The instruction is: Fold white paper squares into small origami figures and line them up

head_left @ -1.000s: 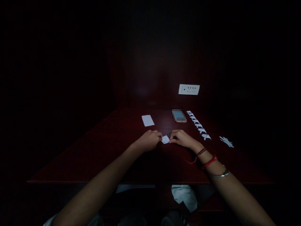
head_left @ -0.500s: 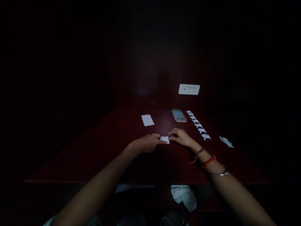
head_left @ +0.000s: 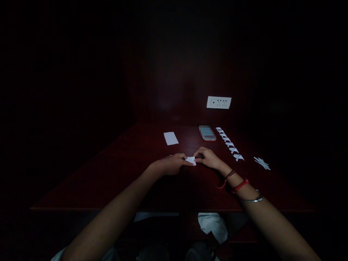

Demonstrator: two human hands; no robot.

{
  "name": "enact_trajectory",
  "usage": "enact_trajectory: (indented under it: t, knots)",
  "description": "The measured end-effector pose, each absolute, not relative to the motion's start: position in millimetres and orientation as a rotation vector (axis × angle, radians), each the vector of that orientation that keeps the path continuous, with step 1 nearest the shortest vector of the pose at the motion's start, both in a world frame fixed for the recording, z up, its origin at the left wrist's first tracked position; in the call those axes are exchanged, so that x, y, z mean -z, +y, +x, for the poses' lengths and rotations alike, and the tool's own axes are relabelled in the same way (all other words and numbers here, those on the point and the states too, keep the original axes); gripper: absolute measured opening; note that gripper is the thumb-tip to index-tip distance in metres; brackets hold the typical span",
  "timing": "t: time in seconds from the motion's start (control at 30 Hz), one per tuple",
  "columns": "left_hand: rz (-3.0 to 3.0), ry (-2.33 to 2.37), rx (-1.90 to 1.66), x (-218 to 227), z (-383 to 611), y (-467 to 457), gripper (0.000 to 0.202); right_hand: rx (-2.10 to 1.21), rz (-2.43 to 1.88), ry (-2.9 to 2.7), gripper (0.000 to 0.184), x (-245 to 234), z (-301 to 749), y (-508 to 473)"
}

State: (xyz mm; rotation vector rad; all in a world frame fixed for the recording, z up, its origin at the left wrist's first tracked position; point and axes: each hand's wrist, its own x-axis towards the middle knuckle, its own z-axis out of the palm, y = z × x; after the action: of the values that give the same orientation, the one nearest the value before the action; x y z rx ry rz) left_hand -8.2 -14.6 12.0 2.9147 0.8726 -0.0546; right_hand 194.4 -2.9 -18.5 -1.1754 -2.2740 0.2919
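Note:
A small folded piece of white paper [head_left: 191, 161] lies on the dark red table between my hands. My left hand [head_left: 174, 163] grips its left side, thumb on top near the front edge, a ring on one finger. At the paper's right edge my right hand [head_left: 208, 158] pinches with curled fingers; its fingertips partly cover that edge. Behind my hands lies a flat white sheet of paper [head_left: 171, 138]. Several folded white paper pieces [head_left: 229, 144] form a slanting row to the right.
A phone [head_left: 207, 133] with a blurred screen lies near the wall. Thin white paper strips [head_left: 262, 163] are piled at the right. A white power socket [head_left: 219, 102] is on the wall. Whitish cloth or a bag [head_left: 213, 224] shows below the table's front edge [head_left: 187, 211].
Almost nothing differs. My right hand's fingers have shifted slightly at the paper's right edge; my left hand keeps its place on the paper.

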Motion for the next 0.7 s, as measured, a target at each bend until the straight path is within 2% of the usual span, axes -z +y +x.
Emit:
enact_trajectory:
  t: [0.23,0.6,0.7]
  knots:
    - [2.925,0.841,0.035,-7.6,-9.5,-9.0,0.056,-0.286,-1.137,-2.301,0.018,18.7,194.5,-4.4]
    - [2.914,0.841,0.045,-6.6,-9.2,-6.8,0.057,-0.279,-1.085,-2.331,0.003,18.7,192.1,-1.4]
    - [2.909,0.839,0.042,-6.6,-9.8,-6.6,0.057,-0.287,-1.056,-2.314,0.005,16.1,191.6,-3.9]
